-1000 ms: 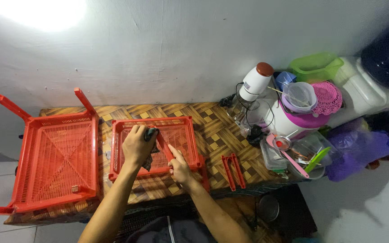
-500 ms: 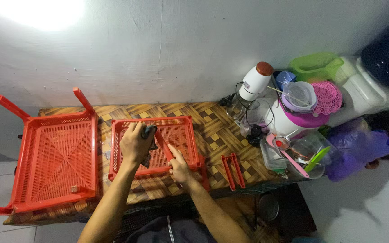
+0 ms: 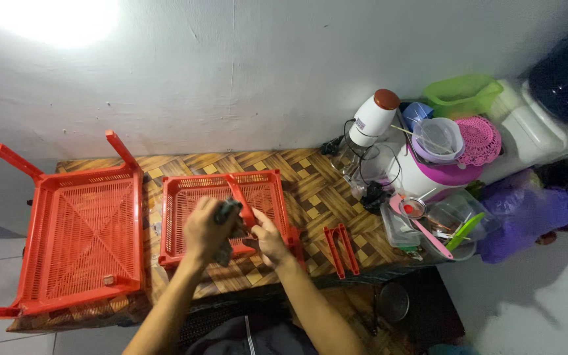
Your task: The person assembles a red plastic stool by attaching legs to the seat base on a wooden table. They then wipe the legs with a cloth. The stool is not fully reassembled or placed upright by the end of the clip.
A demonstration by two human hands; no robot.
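**Two hands at work over a red slatted tray**

Two bare hands met above the middle of a woven-patterned table top. The left hand was closed around a dark, blurred tool, its knuckles raised. Just beside it, the right hand pinched a red plastic leg, a narrow straight bar that slanted away from the fingers toward the far rim. Whether tool and leg touched was lost in the motion blur.

Under both hands lay the small red tray, square, shallow, its floor a grid of fine slats with a raised rim all round. Its near edge ran just below the wrists, close to the table's front edge.

To the right of the right hand, apart from the tray, two loose red legs lay side by side near the table's front edge, with bare patterned surface around them.

Left of the left hand sat a large red tray of the same slatted plastic, two legs standing up at its far corners, its left side overhanging the table.

Farther right, past the loose legs, crowded kitchenware filled the table's end: a white blender with a brown cap, a pink-based container, a clear tub of utensils, a green basket. Beyond everything rose a plain white wall.
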